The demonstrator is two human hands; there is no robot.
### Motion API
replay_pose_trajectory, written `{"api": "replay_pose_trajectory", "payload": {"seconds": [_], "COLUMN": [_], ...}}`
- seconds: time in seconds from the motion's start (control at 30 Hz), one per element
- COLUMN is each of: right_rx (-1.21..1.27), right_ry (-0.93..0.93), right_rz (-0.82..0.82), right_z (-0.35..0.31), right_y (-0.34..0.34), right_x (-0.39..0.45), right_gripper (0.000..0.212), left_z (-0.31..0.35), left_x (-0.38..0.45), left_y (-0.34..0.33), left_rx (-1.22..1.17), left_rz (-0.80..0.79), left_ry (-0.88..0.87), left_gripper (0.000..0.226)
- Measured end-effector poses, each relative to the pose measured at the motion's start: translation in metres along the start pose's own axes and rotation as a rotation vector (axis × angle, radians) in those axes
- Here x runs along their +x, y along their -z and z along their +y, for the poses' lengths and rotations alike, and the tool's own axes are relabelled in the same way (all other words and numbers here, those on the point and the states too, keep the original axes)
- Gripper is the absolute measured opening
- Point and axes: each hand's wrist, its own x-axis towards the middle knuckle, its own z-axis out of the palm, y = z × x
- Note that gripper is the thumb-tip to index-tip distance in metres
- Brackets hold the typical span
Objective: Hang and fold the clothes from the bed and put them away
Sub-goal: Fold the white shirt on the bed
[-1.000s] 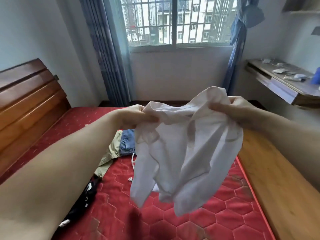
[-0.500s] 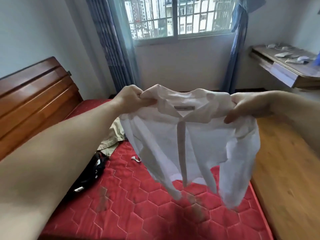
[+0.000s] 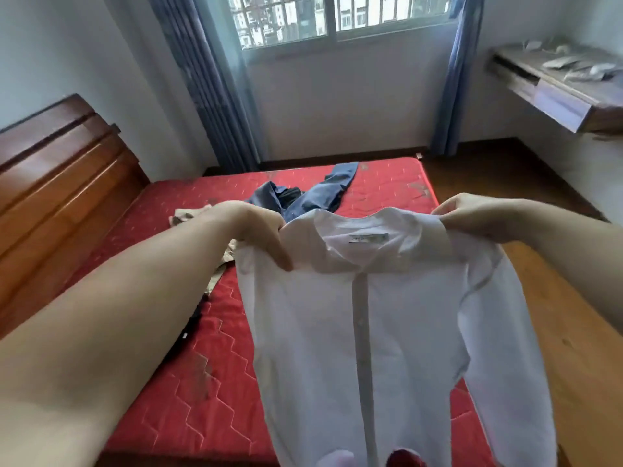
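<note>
White button-up shirt (image 3: 371,332) was held up by its shoulders over the red quilted mattress (image 3: 188,392), front placket facing the camera, buttoned, collar on top with a small label showing inside the neck. Left hand (image 3: 259,230) gripped the shirt's left shoulder beside the collar, fingers curled over the fabric, thumb pressing the front. Right hand (image 3: 472,215) pinched the other shoulder, fingers curled round the cloth edge. Both hands were clenched on the shirt, arms stretched forward. Shirt hung straight down from the hands, body spread flat, one sleeve trailing along the shirt's right side past the mattress edge; lower hem ran out of view at the bottom. Beyond the shirt, on the mattress, lay blue trousers (image 3: 323,193), crumpled, one leg stretched toward the window side. Left of the shirt, partly hidden by the left forearm, lay a beige garment (image 3: 188,215) on the mattress. A dark garment (image 3: 192,325) showed just under the left forearm, near the shirt's left edge, mostly hidden. Wooden headboard (image 3: 60,176) stood far left of the shirt. Blue curtains (image 3: 202,79) hung behind the shirt at both sides of the barred window (image 3: 337,15). Wall-mounted wooden bench (image 3: 553,85) sat up right of the shirt with some pale blurred items on it, cannot tell what. Wooden floor (image 3: 573,315) ran right of the shirt.
</note>
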Motion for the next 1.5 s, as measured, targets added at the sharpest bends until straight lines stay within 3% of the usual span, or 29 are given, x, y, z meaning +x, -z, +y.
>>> {"api": "replay_pose_trajectory", "payload": {"seconds": [0.1,0.2,0.33,0.47,0.57,0.67,0.87,1.0,1.07,1.2,1.4,1.5], "right_rx": [-0.038,-0.04,-0.073,-0.194,-0.282,-0.383,-0.808,-0.817,-0.85,-0.838,-0.746,-0.752], "right_ry": [-0.026,-0.06,-0.096,-0.111,-0.129,-0.116,0.022,0.077,0.101,0.112,0.053,0.115], "right_rz": [0.011,0.053,0.218,0.392,0.563,0.514,-0.039,-0.134,-0.12,-0.018,0.112,0.134], "right_z": [0.018,0.035,0.05,0.05,0.059,0.09,0.207,0.277,0.301,0.332,0.387,0.412], "right_y": [-0.015,-0.027,-0.042,-0.056,-0.066,-0.107,-0.269,-0.344,-0.365,-0.385,-0.366,-0.345], "right_x": [0.047,0.113,0.229,0.346,0.423,0.462,0.404,0.359,0.353,0.359,0.356,0.351], "right_gripper": [0.025,0.027,0.038,0.039,0.028,0.022,0.034,0.063,0.068,0.074,0.079,0.078], "left_z": [-0.02,-0.04,-0.062,-0.075,-0.089,-0.094,-0.075,-0.071,-0.069,-0.055,-0.068,-0.082], "left_x": [0.071,0.152,0.271,0.375,0.441,0.483,0.472,0.451,0.449,0.442,0.438,0.439], "left_y": [-0.014,-0.025,-0.035,-0.037,-0.05,-0.106,-0.307,-0.396,-0.42,-0.465,-0.515,-0.52], "left_rx": [0.081,0.017,-0.08,-0.004,0.071,0.005,-0.081,-0.071,-0.073,-0.112,-0.112,-0.085], "left_rz": [-0.001,0.037,0.232,0.411,0.594,0.595,0.047,-0.124,-0.066,0.267,0.466,0.5], "left_ry": [-0.004,-0.042,-0.063,0.006,0.059,0.019,-0.017,0.018,0.025,-0.022,0.025,0.009], "left_gripper": [0.025,0.022,0.024,0.009,0.043,0.059,0.053,0.072,0.075,0.07,0.07,0.07]}}
